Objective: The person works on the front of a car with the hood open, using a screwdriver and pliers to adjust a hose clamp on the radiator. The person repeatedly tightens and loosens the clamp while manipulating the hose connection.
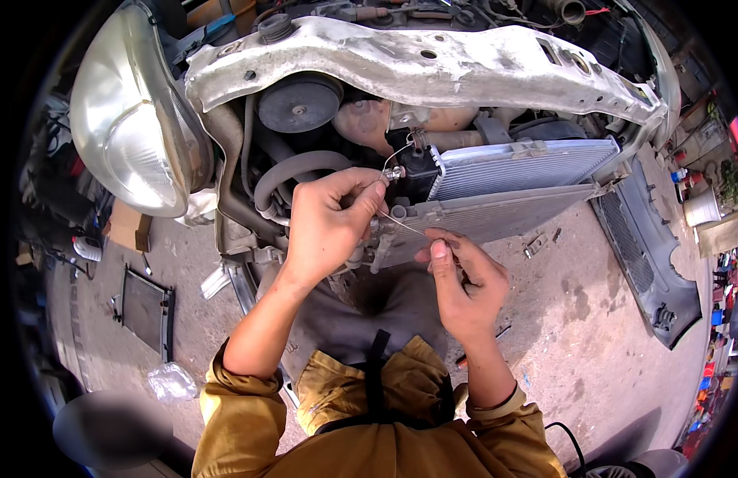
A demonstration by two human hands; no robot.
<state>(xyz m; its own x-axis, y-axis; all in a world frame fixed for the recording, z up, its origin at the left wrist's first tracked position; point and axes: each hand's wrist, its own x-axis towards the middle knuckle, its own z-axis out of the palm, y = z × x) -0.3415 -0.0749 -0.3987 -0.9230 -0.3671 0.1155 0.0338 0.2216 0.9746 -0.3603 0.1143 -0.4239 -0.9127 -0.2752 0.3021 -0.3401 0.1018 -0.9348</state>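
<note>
A thin metal wire (pixel 404 226) runs between my two hands in front of an opened-up car front. My left hand (pixel 329 219) pinches it between thumb and fingers beside a small metal fitting (pixel 395 173). From there, a thin length loops upward along the black end tank (pixel 421 171) of a silver radiator (pixel 520 169). Lower and to the right, my right hand (pixel 467 287) is closed in a pinch on the wire's other stretch. A greyish finned condenser (pixel 496 219) stands in front of the radiator. The exact spot where the wire is fastened is hidden by my left fingers.
A worn white crossmember (pixel 456 68) spans above. A headlight (pixel 134 127) sits at left, a black pulley (pixel 299 105) and hose (pixel 293 169) behind. On the ground lie a dark finned panel (pixel 148 309), a clear plastic bag (pixel 173 382), a cardboard box (pixel 130 226) and a bumper (pixel 644 255).
</note>
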